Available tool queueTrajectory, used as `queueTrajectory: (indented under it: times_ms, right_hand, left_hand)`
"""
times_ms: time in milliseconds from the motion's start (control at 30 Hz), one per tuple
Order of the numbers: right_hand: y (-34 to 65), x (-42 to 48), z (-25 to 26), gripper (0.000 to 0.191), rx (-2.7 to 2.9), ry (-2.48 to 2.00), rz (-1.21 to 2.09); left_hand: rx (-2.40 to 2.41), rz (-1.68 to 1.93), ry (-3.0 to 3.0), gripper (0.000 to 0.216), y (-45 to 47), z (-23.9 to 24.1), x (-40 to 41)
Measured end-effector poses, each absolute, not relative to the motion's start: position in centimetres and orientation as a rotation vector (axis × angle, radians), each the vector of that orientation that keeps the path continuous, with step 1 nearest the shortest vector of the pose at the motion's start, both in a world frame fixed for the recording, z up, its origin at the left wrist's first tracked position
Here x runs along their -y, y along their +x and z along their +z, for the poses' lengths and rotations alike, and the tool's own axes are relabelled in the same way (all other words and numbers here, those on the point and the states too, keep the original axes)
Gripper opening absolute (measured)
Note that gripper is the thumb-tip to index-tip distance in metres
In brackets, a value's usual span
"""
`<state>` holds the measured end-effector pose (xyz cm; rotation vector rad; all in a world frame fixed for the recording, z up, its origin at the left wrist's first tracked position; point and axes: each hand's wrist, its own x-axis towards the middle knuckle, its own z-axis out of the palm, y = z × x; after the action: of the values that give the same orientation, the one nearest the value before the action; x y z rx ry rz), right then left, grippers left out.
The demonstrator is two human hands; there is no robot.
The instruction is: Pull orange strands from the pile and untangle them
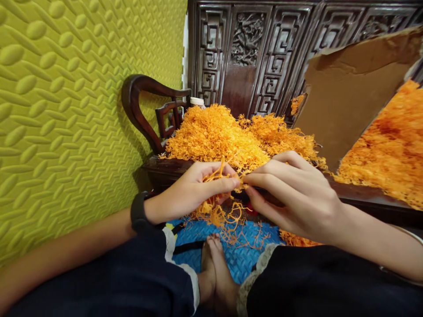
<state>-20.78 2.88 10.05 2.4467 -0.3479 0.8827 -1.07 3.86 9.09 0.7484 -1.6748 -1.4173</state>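
Both hands—left hand (191, 187), right hand (291, 193)—pinch orange strands (220, 176), fingers clamped, beside the heaped pile (214, 132).

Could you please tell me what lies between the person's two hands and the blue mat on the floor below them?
In the head view, loose orange strands dangle from the left hand and right hand toward the blue mat.

Orange strands (214, 136) are heaping across the bench (165, 169) to its front edge; cardboard (346, 97) is blocking the right, armrest (139, 105) the left corner.
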Motion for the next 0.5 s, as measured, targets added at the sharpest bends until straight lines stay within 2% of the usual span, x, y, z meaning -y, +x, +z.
queueTrajectory:
  times_ms: [500]
  right_hand:
    - [-21.36, -2.6, 10.1, 0.018, 0.093, 2.066, 0.561]
  left_hand:
    - [1.604, -1.555, 0.82, 0.019, -1.57, 8.3, -3.4]
